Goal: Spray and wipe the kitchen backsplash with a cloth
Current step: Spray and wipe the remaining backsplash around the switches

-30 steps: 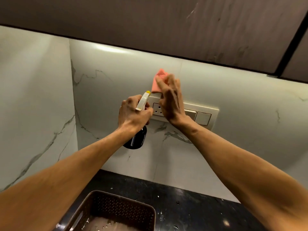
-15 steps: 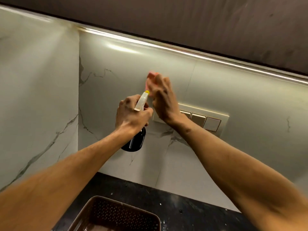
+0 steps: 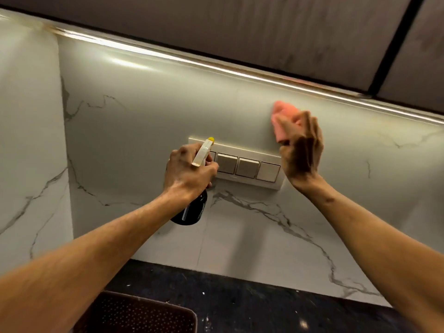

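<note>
1. The pink cloth (image 3: 284,117) is bunched against the backsplash (image 3: 144,111). It sticks out above and to the left of the right hand's fingers (image 3: 310,127). Blur hides how flat it lies on the tile.
2. The right hand (image 3: 301,152) grips the cloth, its fingers curled round it and the back of the hand toward the camera.
3. The bottle (image 3: 192,211) is in the left hand (image 3: 189,173), whose fingers (image 3: 183,153) are clamped round its neck.
4. The bottle's black body hangs tilted below those fingers. Its white nozzle (image 3: 204,152), tipped yellow, rises above them and points at the backsplash.
5. A switch plate (image 3: 247,167) sits on the backsplash between the two hands. Its left end is hidden behind the left fingers, and its right end lies just beside the right wrist. Three square switches show.
6. The backsplash is pale marble with grey veins, and it turns a corner well to the left of the left fingers.
7. A light strip (image 3: 216,68) runs along the top of the backsplash, near and above the right fingers, under a dark cabinet (image 3: 240,32).
8. A black speckled counter (image 3: 240,304) lies well below both hands.
9. A brown perforated basket (image 3: 134,316) sits on the counter under the left forearm, cut off by the lower edge of the view.
</note>
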